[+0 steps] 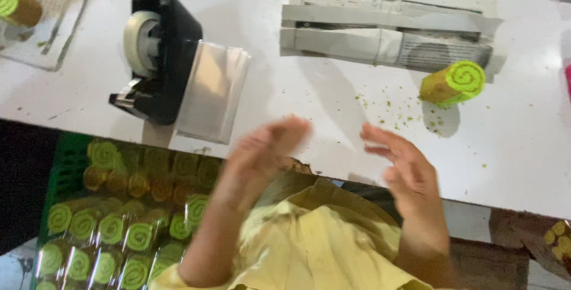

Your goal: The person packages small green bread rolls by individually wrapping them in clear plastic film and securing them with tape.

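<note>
My left hand [262, 156] and my right hand [404, 168] hover open just above the near edge of the white table [333, 105], palms facing each other, both blurred and holding nothing. A green-and-brown spiral roll cake [453, 83] lies on the table beyond my right hand, with green crumbs [395, 111] scattered around it. A stack of clear plastic sleeves [212, 91] rests beyond my left hand, leaning on a black tape dispenser [156, 52].
Folded newspaper [386, 34] lies at the back of the table. Another roll cake [18, 7] sits on a tray at the far left. Below the table's edge, a green crate [119, 218] holds several wrapped roll cakes.
</note>
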